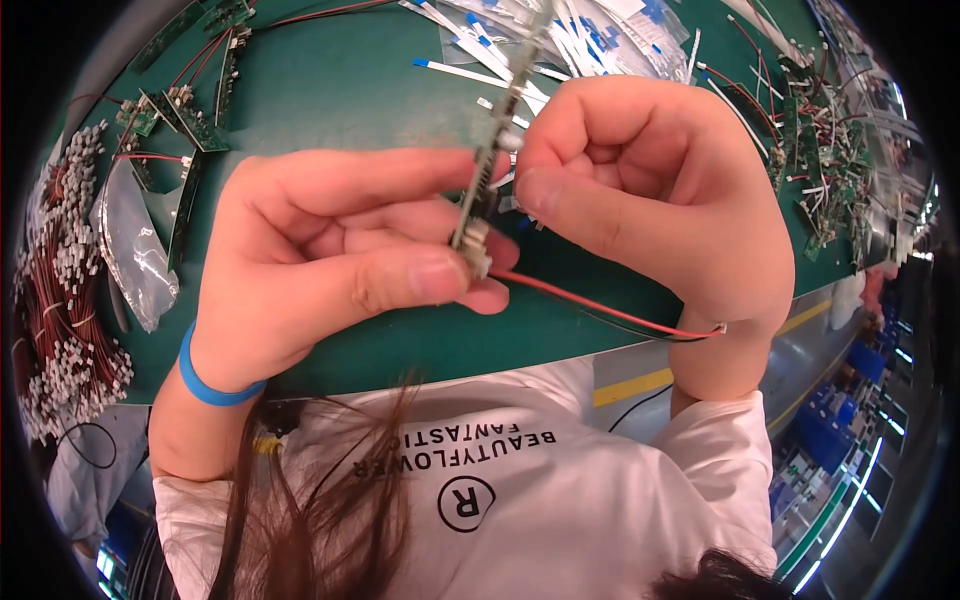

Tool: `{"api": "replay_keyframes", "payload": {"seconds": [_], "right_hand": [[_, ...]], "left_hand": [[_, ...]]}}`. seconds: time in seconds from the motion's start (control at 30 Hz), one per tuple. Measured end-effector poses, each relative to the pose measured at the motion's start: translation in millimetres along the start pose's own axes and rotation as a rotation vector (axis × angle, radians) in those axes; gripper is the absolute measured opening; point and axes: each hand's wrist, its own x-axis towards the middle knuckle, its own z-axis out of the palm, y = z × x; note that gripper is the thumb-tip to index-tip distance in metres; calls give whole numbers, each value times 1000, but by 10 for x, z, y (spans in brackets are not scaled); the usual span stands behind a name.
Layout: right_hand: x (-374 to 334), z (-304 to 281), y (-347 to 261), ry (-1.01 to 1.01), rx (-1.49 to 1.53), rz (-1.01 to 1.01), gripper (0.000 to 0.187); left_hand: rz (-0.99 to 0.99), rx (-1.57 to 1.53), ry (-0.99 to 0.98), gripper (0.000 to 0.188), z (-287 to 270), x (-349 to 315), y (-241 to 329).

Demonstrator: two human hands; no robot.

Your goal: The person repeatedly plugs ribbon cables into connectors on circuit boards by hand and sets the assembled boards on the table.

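My left hand (330, 240) grips a narrow green circuit board (492, 160) near its lower end, thumb on one side and fingers on the other. The board stands on edge, tilted, its top slightly blurred. A red and black cable (600, 312) runs from a white connector at its lower end and ends in a small white plug by my right wrist. My right hand (640, 180) is closed in a pinch beside the middle of the board, next to a small white connector. Whatever lies between its thumb and forefinger is mostly hidden.
White flat ribbon cables with blue ends (590, 40) lie at the back of the green table (330, 90). Wired circuit boards (185, 115) stand at the left, near a clear plastic bag (140, 250) and bundled cables (75, 290). More boards (820, 150) are heaped at the right.
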Motion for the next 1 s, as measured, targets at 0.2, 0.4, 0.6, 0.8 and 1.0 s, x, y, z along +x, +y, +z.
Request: {"api": "replay_keyframes", "payload": {"seconds": [0.2,0.4,0.6,0.8,1.0], "right_hand": [[-13,74,-39,63,-13,-81,3],[-36,139,-10,135,55,-147,3],[-41,109,-48,147,100,-169,4],[-90,83,-12,186,-173,-359,10],[-118,88,-27,177,-547,-556,18]], "left_hand": [[14,-14,11,51,59,5,-6],[48,-105,-32,53,52,36,-3],[28,-331,-19,52,99,28,19],[-94,-324,118,54,186,-9,137],[321,189,-83,51,31,40,8]]}}
